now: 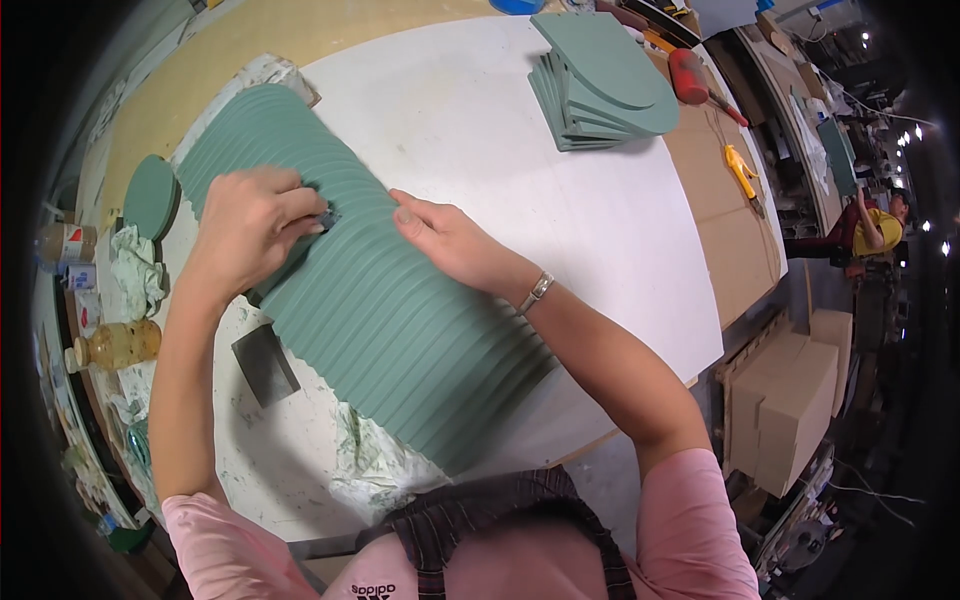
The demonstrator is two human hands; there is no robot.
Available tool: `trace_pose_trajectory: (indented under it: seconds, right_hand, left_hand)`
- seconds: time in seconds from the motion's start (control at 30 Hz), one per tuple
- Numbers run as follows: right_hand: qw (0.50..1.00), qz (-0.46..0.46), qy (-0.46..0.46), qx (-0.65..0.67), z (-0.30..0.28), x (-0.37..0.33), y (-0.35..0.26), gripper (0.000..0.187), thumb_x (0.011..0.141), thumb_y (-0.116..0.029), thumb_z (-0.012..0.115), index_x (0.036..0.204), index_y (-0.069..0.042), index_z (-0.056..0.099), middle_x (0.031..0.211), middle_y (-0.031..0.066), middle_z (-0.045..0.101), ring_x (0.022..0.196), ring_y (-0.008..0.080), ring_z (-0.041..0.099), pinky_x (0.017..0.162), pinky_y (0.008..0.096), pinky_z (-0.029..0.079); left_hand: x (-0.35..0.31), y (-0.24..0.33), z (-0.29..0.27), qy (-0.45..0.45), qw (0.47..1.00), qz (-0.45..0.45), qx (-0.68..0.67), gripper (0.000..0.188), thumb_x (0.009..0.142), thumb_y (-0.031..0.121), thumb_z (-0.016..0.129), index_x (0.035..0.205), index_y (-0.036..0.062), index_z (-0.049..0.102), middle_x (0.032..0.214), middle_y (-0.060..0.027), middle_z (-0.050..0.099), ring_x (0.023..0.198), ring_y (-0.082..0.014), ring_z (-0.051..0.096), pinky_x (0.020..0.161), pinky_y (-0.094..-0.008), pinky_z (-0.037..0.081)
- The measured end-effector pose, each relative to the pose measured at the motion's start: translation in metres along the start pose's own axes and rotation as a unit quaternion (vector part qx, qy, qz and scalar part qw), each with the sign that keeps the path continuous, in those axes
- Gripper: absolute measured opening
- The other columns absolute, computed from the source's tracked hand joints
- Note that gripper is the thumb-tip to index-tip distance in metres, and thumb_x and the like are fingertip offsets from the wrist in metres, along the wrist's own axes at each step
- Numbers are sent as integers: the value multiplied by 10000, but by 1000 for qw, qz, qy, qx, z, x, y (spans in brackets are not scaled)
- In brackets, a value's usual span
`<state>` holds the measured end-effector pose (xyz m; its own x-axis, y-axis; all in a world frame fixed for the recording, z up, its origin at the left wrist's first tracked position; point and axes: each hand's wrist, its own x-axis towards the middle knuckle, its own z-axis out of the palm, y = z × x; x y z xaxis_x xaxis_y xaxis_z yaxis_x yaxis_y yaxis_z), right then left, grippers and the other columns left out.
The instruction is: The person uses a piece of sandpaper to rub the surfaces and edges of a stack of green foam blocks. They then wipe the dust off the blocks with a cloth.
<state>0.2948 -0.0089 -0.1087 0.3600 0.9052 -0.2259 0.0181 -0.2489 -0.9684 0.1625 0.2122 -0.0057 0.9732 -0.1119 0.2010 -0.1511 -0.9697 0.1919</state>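
Note:
A long row of green curved-edge panels (400, 330) stands packed on edge, slanting across the table in front of me. My left hand (245, 220) is closed in a pinch over the row's left side, slightly blurred. A small dark blue-grey piece (328, 214) pokes out from its fingertips, close against the panel edges; its kind is too hidden to tell. Against the row's right side lies my right hand (450, 245), fingers stretched along the panels and thumb on top. A crumpled white cloth (375, 455) is partly under the row's near end, another wrapped bundle (275, 72) at its far end.
More green panels (600, 80) are stacked on the white table (430, 90) at the far right. Beyond them lie a red mallet (688, 78) and a yellow-handled tool (740, 172). A dark block (265, 365), a round green piece (152, 197) and a bottle (115, 345) sit left.

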Motion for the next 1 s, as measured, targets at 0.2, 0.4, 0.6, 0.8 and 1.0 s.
trace_pose_trajectory:
  seconds: [0.2, 0.4, 0.6, 0.8, 1.0]
  right_hand:
    - [1000, -12, 14, 14, 1, 1, 3, 746, 1085, -486, 483, 1527, 107, 387, 1530, 270, 509, 1438, 331, 490, 1183, 357, 369]
    - [999, 20, 43, -4, 3, 6, 4, 611, 1069, -361, 508, 1511, 57, 455, 1455, 257, 589, 1359, 332, 574, 1138, 356, 417]
    - [998, 25, 50, -11, 7, 9, 5, 587, 1063, -366, 516, 1502, 22, 487, 1406, 258, 624, 1325, 340, 602, 1116, 360, 438]
    - [997, 46, 59, 20, 9, 11, 15, 604, 1053, -391, 533, 1494, 20, 500, 1401, 244, 633, 1317, 346, 607, 1107, 366, 449]
    - [997, 33, 75, -7, 9, 9, 12, 575, 1080, -325, 546, 1519, 37, 466, 1171, 129, 721, 1050, 128, 627, 968, 274, 493]
  left_hand:
    - [-6, 0, -5, -19, 999, 10, 25, 212, 686, 80, 821, 884, 70, 746, 751, -90, 602, 735, -321, 621, 637, -442, 472]
    - [0, 6, -5, -16, 999, 15, 47, 213, 689, 104, 818, 886, 75, 740, 751, -88, 606, 739, -317, 624, 643, -445, 476]
    - [23, 3, 10, -14, 998, 42, 38, 202, 695, 96, 814, 878, 70, 733, 758, -93, 611, 746, -324, 627, 650, -446, 479]
    - [25, 0, 1, -34, 999, -7, -7, 149, 719, 114, 813, 851, 79, 755, 756, -84, 644, 766, -318, 648, 663, -439, 496]
    - [9, 5, -12, -48, 999, -25, -9, 153, 711, 107, 817, 851, 75, 762, 752, -86, 649, 749, -317, 643, 657, -433, 484]
